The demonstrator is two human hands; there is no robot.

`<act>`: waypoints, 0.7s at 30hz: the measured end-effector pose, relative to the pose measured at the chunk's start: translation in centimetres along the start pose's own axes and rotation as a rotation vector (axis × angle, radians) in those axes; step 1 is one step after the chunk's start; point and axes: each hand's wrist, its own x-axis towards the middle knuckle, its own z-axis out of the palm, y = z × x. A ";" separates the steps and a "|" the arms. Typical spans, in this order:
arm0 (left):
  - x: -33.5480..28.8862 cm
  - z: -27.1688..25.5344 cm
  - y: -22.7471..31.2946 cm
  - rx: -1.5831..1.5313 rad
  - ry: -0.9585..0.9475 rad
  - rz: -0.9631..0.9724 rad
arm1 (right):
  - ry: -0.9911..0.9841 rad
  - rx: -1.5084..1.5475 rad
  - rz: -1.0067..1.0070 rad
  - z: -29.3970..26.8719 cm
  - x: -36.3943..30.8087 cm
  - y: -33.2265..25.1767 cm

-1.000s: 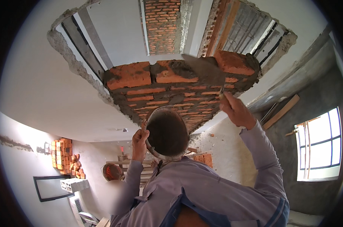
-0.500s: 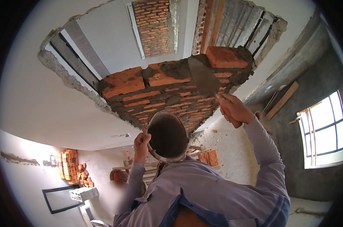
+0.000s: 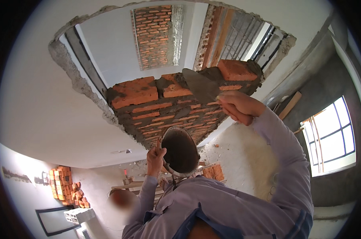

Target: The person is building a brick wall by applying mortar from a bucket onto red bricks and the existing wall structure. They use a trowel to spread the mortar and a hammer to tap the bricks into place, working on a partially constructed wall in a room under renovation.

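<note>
My right hand is wrapped round the handle of a trowel. The trowel's pointed grey blade lies over the top course of a brick wall, by the face of an orange brick. My left hand grips the rim of a round bucket with a dark inside, held below the wall. How much the bucket holds is too dark to tell. Wet grey mortar sits beside the raised end brick. Another brick lies at the left end of the course.
Broken plaster edges frame the wall opening. Stacked bricks stand at the lower left, near a hollow block. Another person's blurred head is close by my left arm. A barred window is on the right.
The trowel has moved left along the wall's top, uncovering mortar beside the end brick. My left hand still holds the bucket, and the whole view has shifted slightly.
</note>
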 end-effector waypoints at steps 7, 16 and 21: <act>1.6 0.4 1.9 -0.010 -0.097 0.011 | 0.169 -0.322 0.021 -4.8 -0.7 3.2; 1.7 0.6 7.7 -0.085 -0.171 -0.038 | 0.117 -0.818 -0.280 0.6 -11.2 5.5; 1.0 2.6 11.3 -0.046 -0.389 0.018 | 0.198 -1.046 -0.283 8.5 -8.4 13.2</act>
